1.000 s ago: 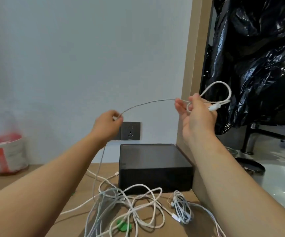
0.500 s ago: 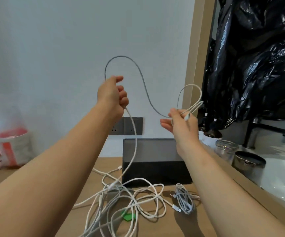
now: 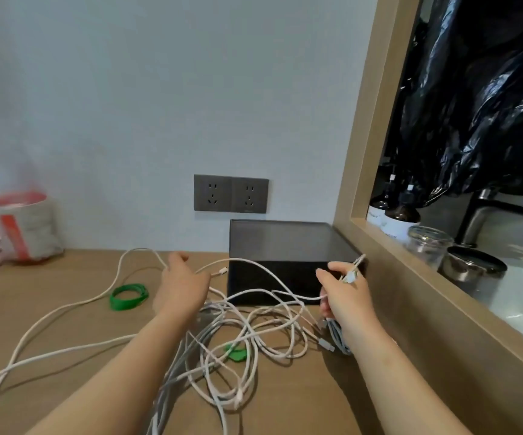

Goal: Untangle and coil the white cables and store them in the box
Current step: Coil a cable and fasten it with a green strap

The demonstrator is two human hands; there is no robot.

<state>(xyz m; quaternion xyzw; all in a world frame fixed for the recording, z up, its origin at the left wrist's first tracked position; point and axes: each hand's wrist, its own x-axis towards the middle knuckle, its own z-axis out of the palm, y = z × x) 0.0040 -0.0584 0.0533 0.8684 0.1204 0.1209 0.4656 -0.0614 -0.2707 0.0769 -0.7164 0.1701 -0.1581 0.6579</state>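
White cables (image 3: 247,328) lie tangled on the wooden table (image 3: 49,324), in front of the black box (image 3: 288,262).
Bottle labels unreadable; cable ends run off the lower-left edge. Right hand (image 3: 345,296) is closed on a folded cable bundle, plug up. Left hand (image 3: 181,287) grip: cannot tell.

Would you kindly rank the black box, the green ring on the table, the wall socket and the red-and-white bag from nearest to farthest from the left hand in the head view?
From the left hand:
1. Green ring, just to its left on the table.
2. Black box, to its right, by the wall.
3. Wall socket, above and beyond, on the wall.
4. Red-and-white bag, far left.
The first two are close to call.
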